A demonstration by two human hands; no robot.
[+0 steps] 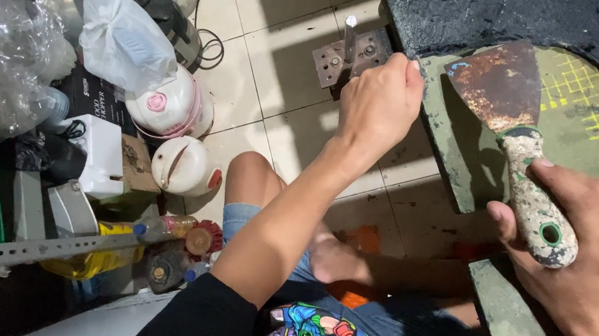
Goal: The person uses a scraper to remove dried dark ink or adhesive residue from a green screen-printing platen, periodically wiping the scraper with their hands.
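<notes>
Rusty scraper (516,124) sits in my right hand (572,249), fingers shut tight round its handle. Its blade points up and left, flat on the green board (595,122) on the desk. My left hand (378,104) curls over the board's edge.

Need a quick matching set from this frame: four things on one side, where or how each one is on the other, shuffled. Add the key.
Things:
1. scraper
2. left hand
3. white plastic bag
4. perforated metal angle bar

Place or state:
A. gripping the near edge of the green board
B. lying across the clutter at lower left
C. held in the right hand, rusty blade on the board
D. tied shut, on top of the pile by the tiled floor

Pairs: 1-C, 2-A, 3-D, 4-B
</notes>
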